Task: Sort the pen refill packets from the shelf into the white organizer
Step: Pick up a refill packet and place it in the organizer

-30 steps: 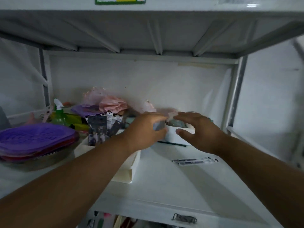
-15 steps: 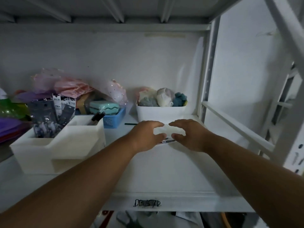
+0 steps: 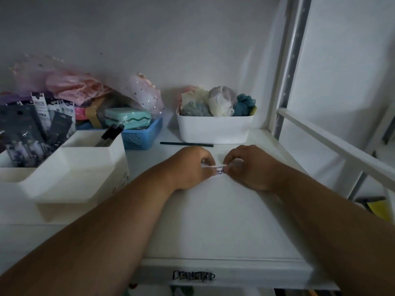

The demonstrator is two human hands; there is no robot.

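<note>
Pen refill packet (image 3: 220, 169) lies flat on the white shelf (image 3: 213, 221), in the middle of its open stretch, with only a short printed strip of it showing between the two hands. The left hand (image 3: 190, 167) has its fingers curled down and pinches the packet's left end; the right hand (image 3: 248, 167) is curled the same way and pinches the right end, so each grip is closed on the packet rather than spread. The rest of the packet is hidden under the fingers, and whether there is one packet or two stacked cannot be told.

Judging by its thin, flat look, the packet is probably very light, slightly flexible and slick, so it would likely be hard to lift straight off the shelf. A good hold would be at the short ends or along one long edge, tipping that edge up first so fingertips can get beneath.

To the left stands the white organizer (image 3: 70, 174), its rear compartments already holding dark packets (image 3: 32, 129) and a black pen (image 3: 111, 133). Farther back, a thin dark stick (image 3: 186, 144) lies on the shelf just before a white bin (image 3: 215, 129) of soft cloth items, with a blue basket (image 3: 141, 133) beside it
</note>
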